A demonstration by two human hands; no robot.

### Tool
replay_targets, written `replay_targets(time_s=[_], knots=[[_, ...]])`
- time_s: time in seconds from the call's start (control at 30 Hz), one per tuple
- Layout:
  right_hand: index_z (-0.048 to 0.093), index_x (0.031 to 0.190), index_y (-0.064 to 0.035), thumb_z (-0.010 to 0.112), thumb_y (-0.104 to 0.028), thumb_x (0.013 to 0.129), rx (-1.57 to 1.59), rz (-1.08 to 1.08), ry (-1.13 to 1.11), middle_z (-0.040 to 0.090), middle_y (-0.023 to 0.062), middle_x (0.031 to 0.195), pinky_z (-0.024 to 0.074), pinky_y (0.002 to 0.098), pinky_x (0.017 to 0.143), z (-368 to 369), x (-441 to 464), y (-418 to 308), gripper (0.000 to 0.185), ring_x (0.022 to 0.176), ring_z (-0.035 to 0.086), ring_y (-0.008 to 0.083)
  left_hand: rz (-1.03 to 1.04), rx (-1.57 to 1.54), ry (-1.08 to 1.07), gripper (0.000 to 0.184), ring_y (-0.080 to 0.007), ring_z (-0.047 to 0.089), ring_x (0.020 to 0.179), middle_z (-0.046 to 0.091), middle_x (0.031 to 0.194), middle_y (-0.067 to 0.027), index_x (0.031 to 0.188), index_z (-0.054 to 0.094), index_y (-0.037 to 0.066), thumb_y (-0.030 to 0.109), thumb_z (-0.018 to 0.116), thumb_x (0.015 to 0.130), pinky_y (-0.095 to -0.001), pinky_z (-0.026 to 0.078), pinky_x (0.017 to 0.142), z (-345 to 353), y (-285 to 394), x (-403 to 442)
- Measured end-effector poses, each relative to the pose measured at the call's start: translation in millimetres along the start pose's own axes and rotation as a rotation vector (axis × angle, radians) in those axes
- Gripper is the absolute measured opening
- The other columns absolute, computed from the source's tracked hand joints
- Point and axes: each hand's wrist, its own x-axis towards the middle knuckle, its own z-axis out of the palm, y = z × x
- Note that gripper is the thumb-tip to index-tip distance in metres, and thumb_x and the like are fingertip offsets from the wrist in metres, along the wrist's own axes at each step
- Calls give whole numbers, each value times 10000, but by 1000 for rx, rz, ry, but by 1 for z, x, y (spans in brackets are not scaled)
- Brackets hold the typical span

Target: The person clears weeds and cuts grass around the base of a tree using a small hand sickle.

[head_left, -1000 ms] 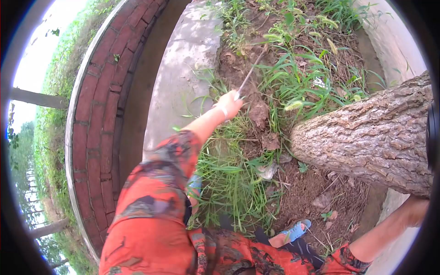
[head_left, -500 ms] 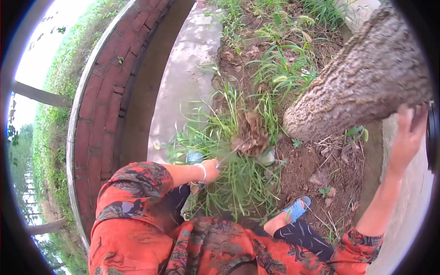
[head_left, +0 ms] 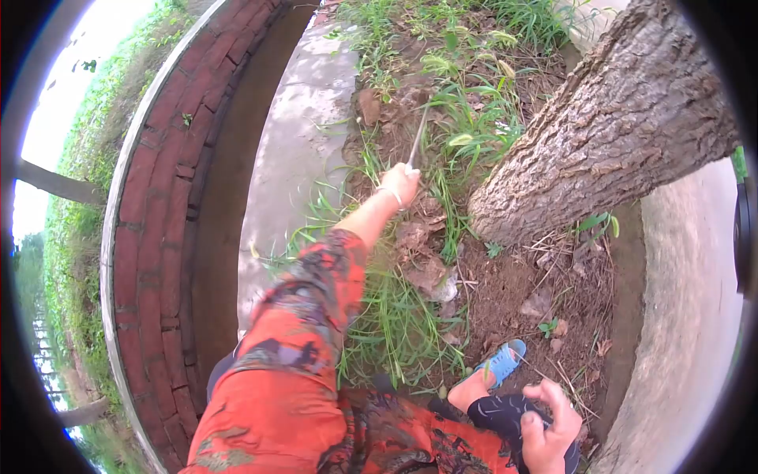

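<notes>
Stretched forward, my left hand (head_left: 400, 186) is closed around a thin-shafted hand tool (head_left: 418, 141). The shaft points away from me over the soil and grass; its working end is hard to make out. A white band circles that wrist. My right hand (head_left: 550, 430) is held low on the right above my knee, fingers loosely bent and apart, with nothing in it. Cut-looking long grass (head_left: 395, 324) lies below my left arm. Brown dry leaves (head_left: 422, 253) and a pale lump (head_left: 444, 286) rest just beyond it.
A thick tree trunk (head_left: 608, 126) leans in from the right. Along the left run a concrete ledge (head_left: 296, 118) and a curved red brick wall (head_left: 158, 229). A pale concrete edge (head_left: 679, 316) borders the right. My foot wears a blue sandal (head_left: 503, 363) on bare soil.
My left hand has swung forward with the tool, away from the brown leaf clump, which now lies lower. My right hand has come off the trunk side and down towards my knee.
</notes>
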Motion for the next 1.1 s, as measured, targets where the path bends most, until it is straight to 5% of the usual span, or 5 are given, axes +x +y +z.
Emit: replay_targets(time_s=[0.13, 0.37, 0.67, 0.77, 1.1], knots=[[561, 1103, -15, 606, -117, 773, -131, -57, -100, 656, 113, 892, 479, 305, 732, -4, 17, -16, 348, 793, 628, 221, 357, 1039, -653, 341, -384, 568, 918, 599, 948, -234, 948, 578, -19, 286, 490, 825, -416, 455, 792, 57, -23, -26], [538, 1055, 42, 616, -198, 767, -13, -165, -71, 632, 132, 774, 500, 306, 680, -3, 15, -9, 384, 695, 636, 206, -362, 318, -382, 361, -404, 553, 939, 590, 963, -252, 1020, 524, 2, 318, 443, 866, -437, 438, 832, 25, -59, -206], [577, 1015, -1, 633, -158, 744, 104, -217, -50, 639, 118, 763, 490, 316, 676, -6, 7, -22, 318, 715, 641, 231, -272, 330, -103, 409, -389, 571, 897, 600, 921, -240, 979, 552, -7, 369, 472, 839, -439, 459, 798, -31, -65, -165], [579, 1019, -6, 627, -146, 744, 117, -250, -33, 638, 120, 762, 487, 303, 669, -2, 5, -21, 312, 716, 642, 218, 213, 1196, -746, 295, -276, 631, 842, 636, 897, -168, 913, 602, 25, 231, 642, 706, -360, 515, 727, -43, -57, -172], [574, 1049, -19, 604, -271, 776, -62, -67, -343, 639, 151, 801, 478, 345, 707, 35, -8, 13, 373, 769, 634, 265, -818, -533, -468, 153, -190, 509, 431, 488, 611, -66, 909, 443, 68, 216, 462, 876, -333, 433, 376, 57, -7, -356]])
